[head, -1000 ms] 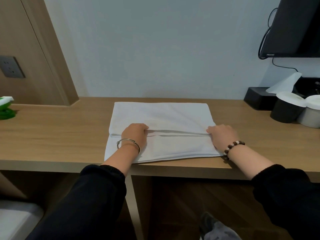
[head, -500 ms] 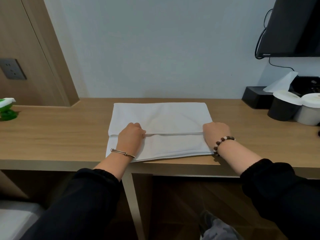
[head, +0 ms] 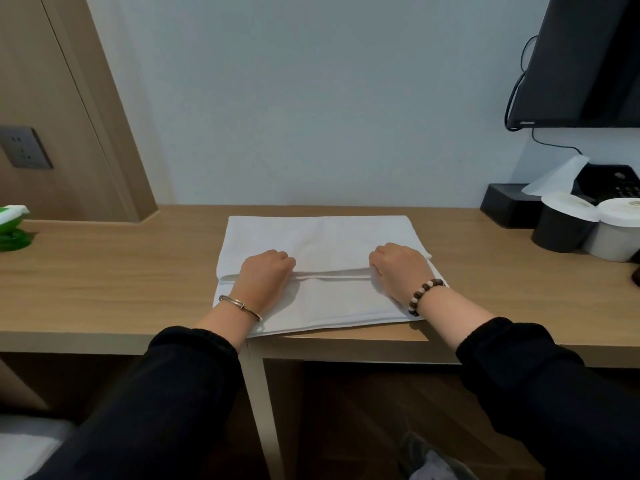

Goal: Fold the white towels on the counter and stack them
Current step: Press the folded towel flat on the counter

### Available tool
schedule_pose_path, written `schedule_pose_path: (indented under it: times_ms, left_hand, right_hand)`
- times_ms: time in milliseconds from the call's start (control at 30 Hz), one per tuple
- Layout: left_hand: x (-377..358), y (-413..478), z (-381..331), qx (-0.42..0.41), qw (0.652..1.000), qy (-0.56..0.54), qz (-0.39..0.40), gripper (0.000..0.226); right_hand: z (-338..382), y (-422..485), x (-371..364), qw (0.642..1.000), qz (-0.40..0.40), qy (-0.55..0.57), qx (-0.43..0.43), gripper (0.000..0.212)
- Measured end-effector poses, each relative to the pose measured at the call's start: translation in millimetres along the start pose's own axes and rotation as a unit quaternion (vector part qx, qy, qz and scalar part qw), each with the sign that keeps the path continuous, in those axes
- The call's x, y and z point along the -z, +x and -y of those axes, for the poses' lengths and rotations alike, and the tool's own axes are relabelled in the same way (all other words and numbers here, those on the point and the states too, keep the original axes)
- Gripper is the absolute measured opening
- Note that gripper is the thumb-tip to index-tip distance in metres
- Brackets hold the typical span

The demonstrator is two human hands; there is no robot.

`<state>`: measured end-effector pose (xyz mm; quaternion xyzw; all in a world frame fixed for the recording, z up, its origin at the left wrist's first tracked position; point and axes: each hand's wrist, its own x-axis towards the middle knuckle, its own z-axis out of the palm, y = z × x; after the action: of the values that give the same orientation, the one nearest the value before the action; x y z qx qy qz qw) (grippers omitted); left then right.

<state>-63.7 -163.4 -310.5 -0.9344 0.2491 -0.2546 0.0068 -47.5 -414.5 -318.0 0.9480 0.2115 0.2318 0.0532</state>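
Note:
A white towel (head: 322, 237) lies flat on the wooden counter (head: 114, 282), its near part folded over so that a folded edge runs across the middle. My left hand (head: 265, 271) pinches that edge towards its left end. My right hand (head: 398, 270) pinches the same edge towards its right end. Between the two hands the edge is lifted a little off the layer below. The towel's near border lies along the counter's front edge. Only this one towel is in sight on the counter.
At the right stand a black cup (head: 561, 225) and a white cup (head: 616, 230), with a black tissue box (head: 507, 206) behind them. A dark screen (head: 581, 60) hangs above. A green and white object (head: 12, 230) sits at the far left.
Both hands have slid inward along the folded edge, the right hand most. The edge between them now stands slightly raised. The camera has tipped a little.

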Motion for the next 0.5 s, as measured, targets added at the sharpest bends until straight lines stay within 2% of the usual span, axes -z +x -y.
schedule_pose_path:
  times_ms: [67,167,400,500]
  left_hand:
    - [-3.9,-2.7,3.1,-0.005,1.000,-0.002,0.000,0.029]
    - [-10.7,-3.7,5.9,0.005,1.000,-0.010,-0.004,0.019]
    - [-18.1,-5.0,20.5,0.012,1.000,0.000,0.013,0.015]
    - [-15.2,-10.1,28.1,0.014,0.999,0.008,0.040,0.016]
  right_hand:
    - [-1.8,-3.4,0.3,1.000,-0.007,0.014,0.021,0.016]
    - [0.0,-7.6,0.8,0.998,0.053,0.007,0.039,0.019]
    - [1.3,-4.9,1.1,0.990,0.101,0.076,-0.057,0.031]
    - [3.5,-0.7,2.9,0.985,0.095,0.104,-0.100,0.021]
